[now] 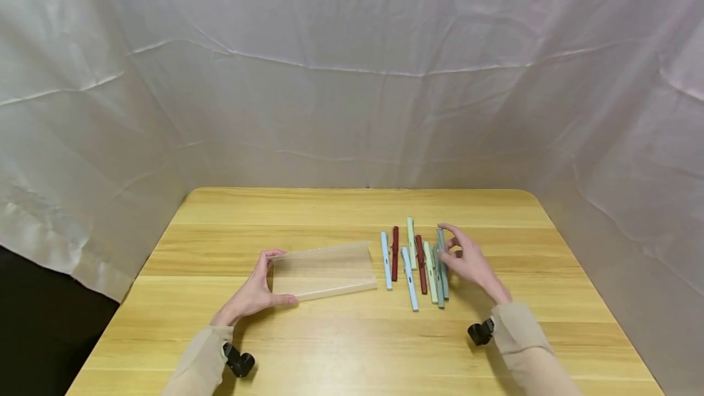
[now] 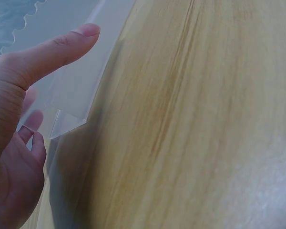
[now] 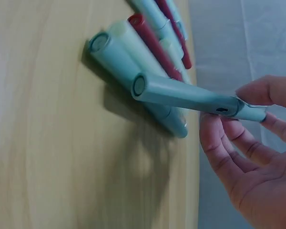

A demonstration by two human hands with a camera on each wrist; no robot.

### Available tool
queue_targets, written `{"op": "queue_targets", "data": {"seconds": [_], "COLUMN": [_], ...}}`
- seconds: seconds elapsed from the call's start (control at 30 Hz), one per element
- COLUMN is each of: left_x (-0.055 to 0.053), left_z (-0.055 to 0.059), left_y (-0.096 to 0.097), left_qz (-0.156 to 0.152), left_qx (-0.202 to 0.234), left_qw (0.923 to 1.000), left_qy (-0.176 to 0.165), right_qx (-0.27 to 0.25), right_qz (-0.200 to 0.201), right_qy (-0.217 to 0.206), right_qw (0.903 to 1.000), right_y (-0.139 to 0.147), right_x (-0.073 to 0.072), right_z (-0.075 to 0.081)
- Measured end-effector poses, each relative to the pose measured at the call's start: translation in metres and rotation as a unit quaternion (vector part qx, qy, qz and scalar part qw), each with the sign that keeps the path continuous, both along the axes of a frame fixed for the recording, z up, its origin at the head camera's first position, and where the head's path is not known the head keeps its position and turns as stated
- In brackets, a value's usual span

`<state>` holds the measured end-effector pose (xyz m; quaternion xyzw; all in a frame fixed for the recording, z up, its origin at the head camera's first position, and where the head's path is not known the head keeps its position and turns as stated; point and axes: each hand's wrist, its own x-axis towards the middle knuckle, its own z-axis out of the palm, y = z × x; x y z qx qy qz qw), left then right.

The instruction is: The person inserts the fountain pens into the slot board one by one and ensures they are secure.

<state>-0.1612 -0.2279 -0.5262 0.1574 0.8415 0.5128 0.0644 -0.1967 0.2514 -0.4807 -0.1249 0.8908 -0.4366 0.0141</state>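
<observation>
On the left, my left hand (image 1: 255, 292) grips the near end of a clear plastic pen tray (image 1: 324, 271), thumb along the front edge and fingers at the back. Its scalloped edge shows in the left wrist view. My right hand (image 1: 470, 261) pinches a teal pen (image 3: 186, 98) near its clip end, and in the right wrist view that pen is lifted off the table. Beneath it lies a second teal pen (image 3: 119, 62). Alongside are light green pens (image 1: 430, 274), dark red pens (image 1: 421, 264) and light blue pens (image 1: 409, 280), roughly side by side.
The wooden table (image 1: 352, 347) has a pale fabric curtain (image 1: 352, 109) behind it and at both sides. The tray's right end lies close to the leftmost light blue pen (image 1: 387, 261). A dark area shows past the table's left edge.
</observation>
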Motion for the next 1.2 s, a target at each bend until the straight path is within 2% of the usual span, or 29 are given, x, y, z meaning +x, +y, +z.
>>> {"op": "queue_targets", "data": {"seconds": [0.23, 0.53, 0.73, 0.83, 1.07, 1.2], "left_x": [-0.001, -0.001, 0.0, 0.0, -0.001, 0.0], "left_z": [-0.001, 0.002, 0.001, 0.001, 0.003, 0.002], "left_y": [0.0, 0.001, 0.001, 0.001, 0.001, 0.001], "left_qz": [-0.001, 0.006, 0.006, 0.005, 0.002, 0.002], "left_qx": [-0.002, -0.016, -0.026, -0.028, -0.025, -0.024], "left_qw": [1.0, 0.9998, 0.9996, 0.9995, 0.9996, 0.9997], "left_qy": [0.002, 0.004, 0.012, 0.012, 0.009, 0.009], "right_qx": [-0.07, -0.12, -0.168, -0.18, -0.176, -0.174], "right_qz": [0.032, 0.033, 0.045, 0.05, 0.043, 0.045], "right_qy": [0.027, 0.022, 0.037, 0.046, 0.038, 0.047], "right_qw": [0.9966, 0.9919, 0.984, 0.9814, 0.9827, 0.9826], "right_y": [-0.01, -0.027, -0.039, -0.045, -0.062, -0.072], "right_x": [0.003, 0.008, 0.008, 0.007, 0.005, 0.003], "right_z": [0.003, 0.007, 0.007, 0.009, 0.012, 0.012]}}
